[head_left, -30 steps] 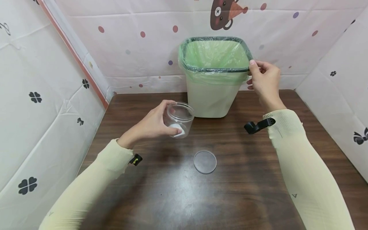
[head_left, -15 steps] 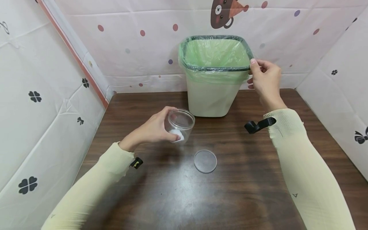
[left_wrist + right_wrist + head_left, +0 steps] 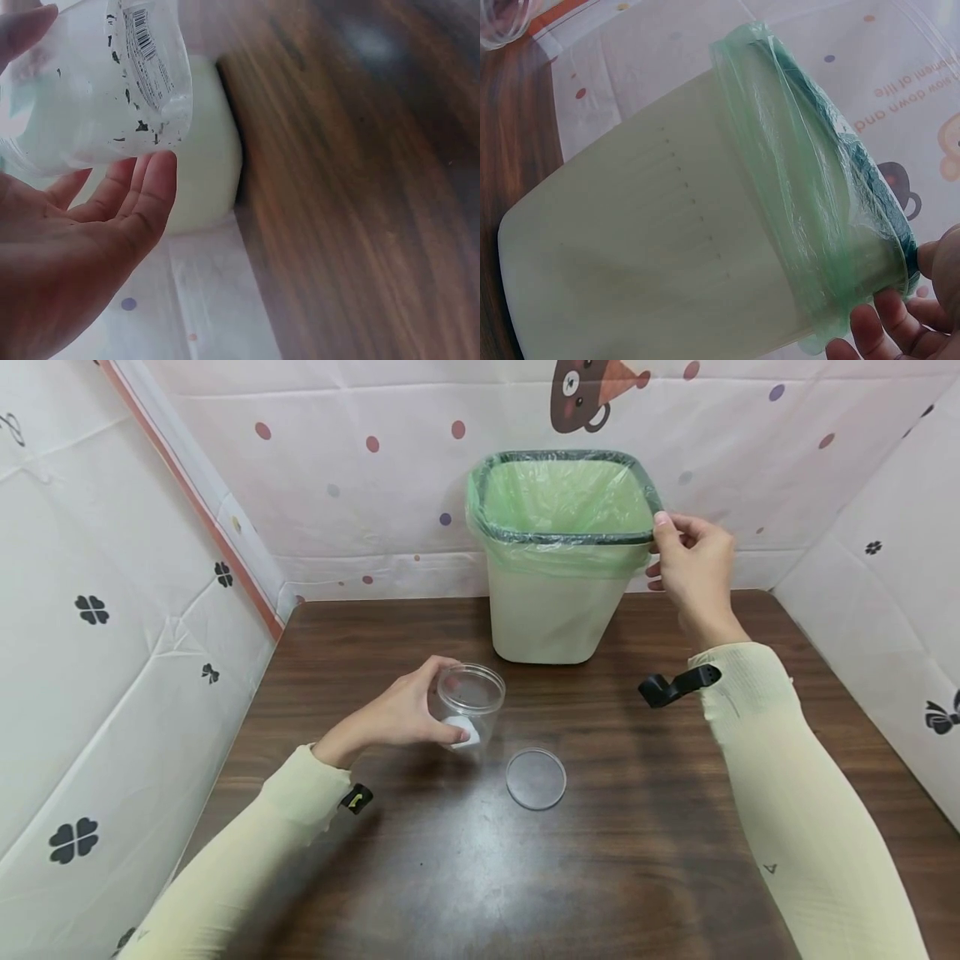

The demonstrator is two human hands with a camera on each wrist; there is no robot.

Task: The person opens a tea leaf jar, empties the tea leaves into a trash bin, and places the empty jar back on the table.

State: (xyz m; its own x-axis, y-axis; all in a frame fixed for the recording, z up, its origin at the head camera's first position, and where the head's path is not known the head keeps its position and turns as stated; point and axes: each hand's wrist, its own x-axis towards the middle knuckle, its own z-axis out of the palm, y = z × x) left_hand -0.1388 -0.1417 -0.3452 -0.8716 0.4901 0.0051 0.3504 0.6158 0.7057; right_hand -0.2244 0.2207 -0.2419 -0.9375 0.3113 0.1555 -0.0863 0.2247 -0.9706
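In the head view, my left hand (image 3: 397, 714) grips a clear round plastic jar (image 3: 483, 703) by its side, thumb over a white label (image 3: 463, 731). The jar's top is uncovered and no contents show. Barcode print and dark specks mark the jar (image 3: 82, 97) in the left wrist view. My right hand (image 3: 697, 564) pinches the right front corner of the rim of a pale green trash bin (image 3: 547, 610). A thin green bag (image 3: 562, 497) lines it and folds over the rim. A clear round disc, like a lid (image 3: 536, 779), lies flat on the table.
The bin stands at the back of the dark wooden table (image 3: 600, 860), close to a patterned cloth backdrop (image 3: 360, 510). Similar cloth hangs along the left and right sides. Each sleeve cuff carries a black wrist mount (image 3: 678, 685).
My left hand has lowered the jar and brought it nearer to me, away from the bin. The right hand keeps its place on the rim.
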